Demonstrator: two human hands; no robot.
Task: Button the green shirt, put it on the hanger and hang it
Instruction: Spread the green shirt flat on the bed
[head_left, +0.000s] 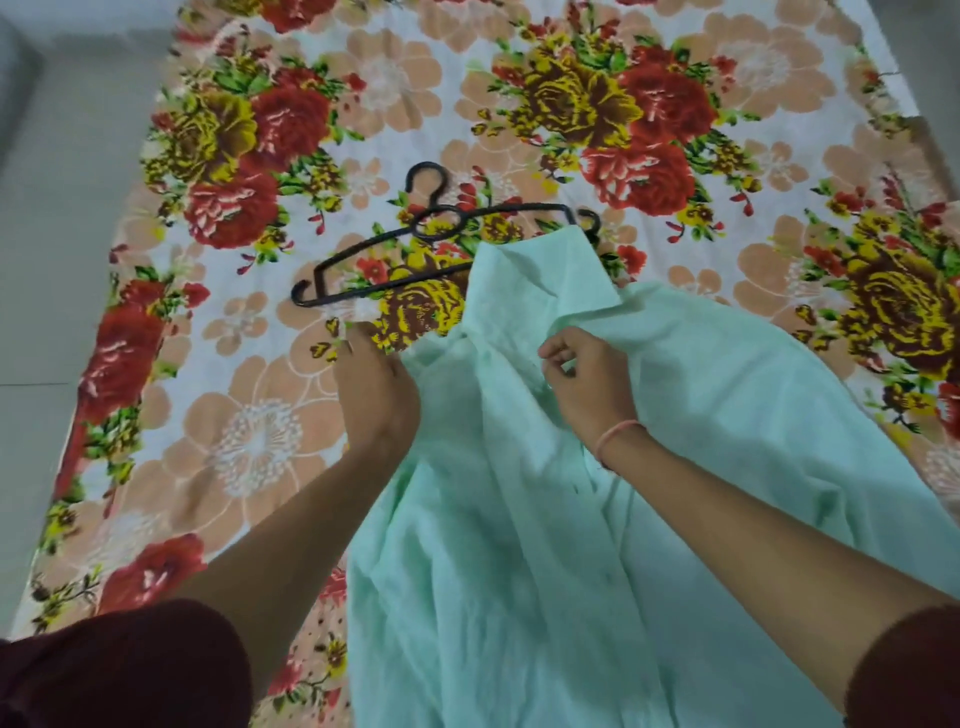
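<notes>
A pale green shirt (519, 545) lies spread on the flowered bed sheet (249, 447), its collar end pointing away from me. My left hand (376, 389) grips the shirt's left upper edge, fingers curled into the cloth. My right hand (584, 387) pinches the fabric near the collar and front placket. A black plastic hanger (415, 244) lies flat on the sheet just beyond the shirt; the collar covers its right end.
The sheet with big red, yellow and peach flowers covers the whole bed. A pale grey floor (47, 260) runs along the bed's left side. My dark red sleeves show at the bottom corners.
</notes>
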